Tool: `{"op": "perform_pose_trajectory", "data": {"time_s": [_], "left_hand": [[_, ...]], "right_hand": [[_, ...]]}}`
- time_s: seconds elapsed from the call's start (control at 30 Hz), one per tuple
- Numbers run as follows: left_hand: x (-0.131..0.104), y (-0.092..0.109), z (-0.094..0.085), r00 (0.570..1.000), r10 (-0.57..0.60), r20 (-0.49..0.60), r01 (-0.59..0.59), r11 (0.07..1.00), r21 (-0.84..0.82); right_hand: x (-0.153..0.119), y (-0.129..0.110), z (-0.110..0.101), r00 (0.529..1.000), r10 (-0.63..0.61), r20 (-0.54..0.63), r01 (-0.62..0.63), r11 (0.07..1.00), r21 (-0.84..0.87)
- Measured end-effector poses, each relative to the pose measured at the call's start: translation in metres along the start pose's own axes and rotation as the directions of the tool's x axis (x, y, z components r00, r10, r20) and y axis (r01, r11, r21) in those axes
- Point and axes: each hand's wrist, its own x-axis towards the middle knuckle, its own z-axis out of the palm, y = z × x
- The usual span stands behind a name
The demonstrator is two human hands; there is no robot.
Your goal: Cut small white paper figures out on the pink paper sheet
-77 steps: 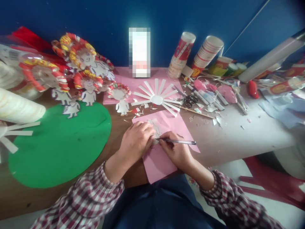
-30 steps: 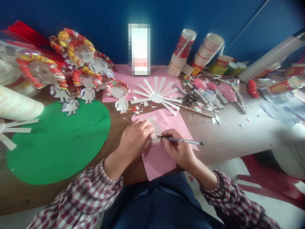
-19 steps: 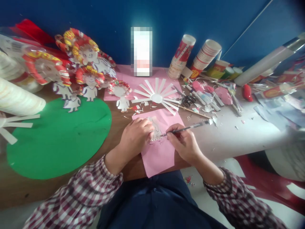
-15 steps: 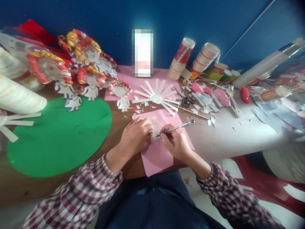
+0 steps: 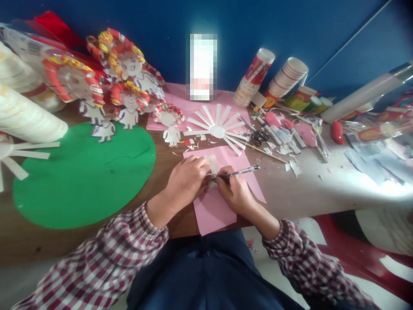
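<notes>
My right hand (image 5: 237,192) grips a pen (image 5: 241,171) with a clear barrel; its tip end points left, close to my left fingers. Beneath it lies a small white paper piece (image 5: 211,162) with some dark lines on it. My left hand (image 5: 189,177) has its fingers curled over the left side of that piece and holds it, hiding part of it. Both hands are over a pink sheet of paper (image 5: 215,215) near the table's front edge. Exactly where the pen tip touches is hidden between the fingers.
A green oval sheet (image 5: 87,185) lies left, with paper figures (image 5: 129,113) behind it. Beyond the hands are a white paper cup cut into strips (image 5: 217,131), scissors (image 5: 259,137) and scraps. Cup stacks (image 5: 287,79) and a lit, blurred-out screen (image 5: 201,66) stand at the back.
The whole view has shifted slightly, so things on the table appear further right. My right hand and the pen have come a little closer to my left fingers, and the pen lies flatter.
</notes>
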Motion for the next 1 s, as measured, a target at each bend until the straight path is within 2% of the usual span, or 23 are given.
{"op": "perform_pose_trajectory", "data": {"time_s": [0.33,1.0], "left_hand": [[-0.0006,-0.0004,-0.0003,0.999,0.015,-0.039,-0.016,0.999,-0.041],[-0.0006,0.0004,-0.0026,1.000,0.009,-0.008,-0.009,0.997,-0.072]], "right_hand": [[0.0003,0.0008,0.0006,1.000,-0.002,0.018,0.003,1.000,-0.013],[0.0013,-0.0010,-0.0039,0.998,-0.026,0.059,0.028,0.999,-0.041]]}}
